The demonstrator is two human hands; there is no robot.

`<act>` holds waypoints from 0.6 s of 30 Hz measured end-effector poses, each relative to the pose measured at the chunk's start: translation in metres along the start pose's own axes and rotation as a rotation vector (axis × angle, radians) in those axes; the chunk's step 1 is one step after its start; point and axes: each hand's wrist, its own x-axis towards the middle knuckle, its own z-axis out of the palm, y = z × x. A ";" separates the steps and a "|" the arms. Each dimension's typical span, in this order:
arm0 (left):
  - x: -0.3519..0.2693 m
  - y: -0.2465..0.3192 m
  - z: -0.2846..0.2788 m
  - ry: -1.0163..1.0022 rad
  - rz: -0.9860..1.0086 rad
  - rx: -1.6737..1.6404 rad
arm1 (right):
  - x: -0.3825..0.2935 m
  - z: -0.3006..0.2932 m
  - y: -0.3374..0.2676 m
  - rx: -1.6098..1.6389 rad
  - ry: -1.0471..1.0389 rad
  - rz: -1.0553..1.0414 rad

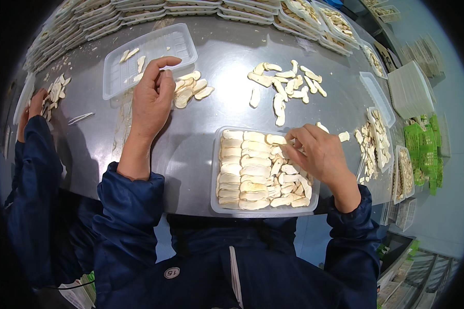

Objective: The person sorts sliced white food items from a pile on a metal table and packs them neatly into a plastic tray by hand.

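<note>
A clear plastic tray (214, 170) lies at the table's near edge, packed with pale dried mushroom slices (253, 170): two neat overlapping columns at left, a looser jumble at right. Over its upper right part is my right hand (318, 152), fingertips at a slice (275, 139) at the top of the tray; whether they pinch it is hard to tell. My left hand (153, 94) is raised with fingers curled and apart, nothing seen in it. Beside it lie a small pile of larger slices (189, 91) and another plastic tray (112, 79) holding a few slices. Loose slices (280, 90) are scattered at centre right.
Stacked filled trays (201, 9) line the far edge of the metal table (193, 154). Tweezers (81, 118) lie at left, near a co-worker's hands (34, 106) and a slice heap. At right are more slices, filled trays, stacked white trays (411, 89) and green baskets (421, 150).
</note>
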 end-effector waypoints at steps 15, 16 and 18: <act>0.001 -0.004 -0.002 -0.012 0.007 0.053 | 0.000 0.000 -0.003 -0.019 -0.016 0.019; 0.001 -0.004 -0.002 -0.008 0.005 0.046 | 0.000 0.001 -0.004 0.001 -0.017 0.031; 0.001 -0.003 -0.001 -0.005 0.004 0.036 | 0.000 0.001 -0.004 0.013 -0.013 0.040</act>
